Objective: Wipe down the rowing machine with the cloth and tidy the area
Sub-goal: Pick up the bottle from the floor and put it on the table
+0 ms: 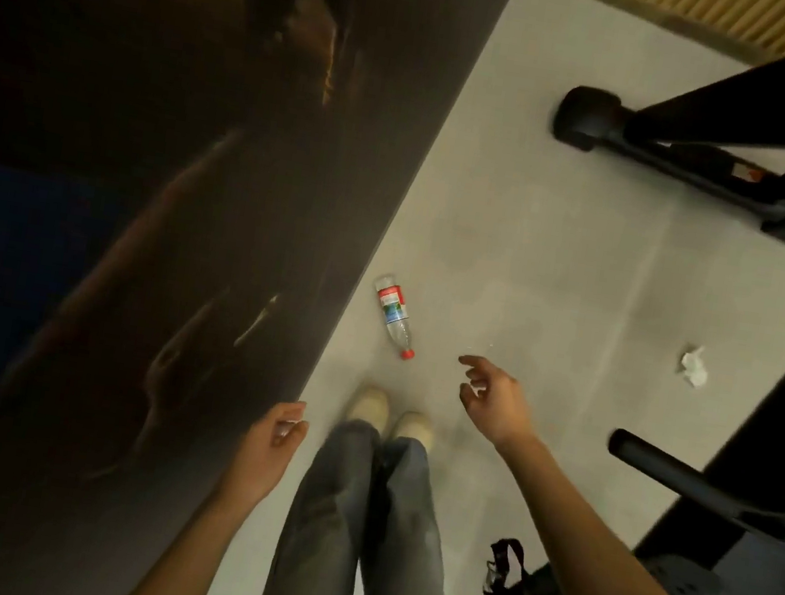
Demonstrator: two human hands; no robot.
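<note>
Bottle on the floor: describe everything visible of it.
The bottle is clear plastic with a red cap and a red, white and blue-green label round its wider half. It lies on its side on the pale grey floor, close beside the dark wall, cap end pointing towards the person's shoes. It looks capped and uncrushed; whether it holds liquid cannot be told. Only the floor touches it: the right hand hovers to its right, apart from it.

Bare forearms [601,522], grey jeans [347,520], pale beige shoes [369,406].
</note>
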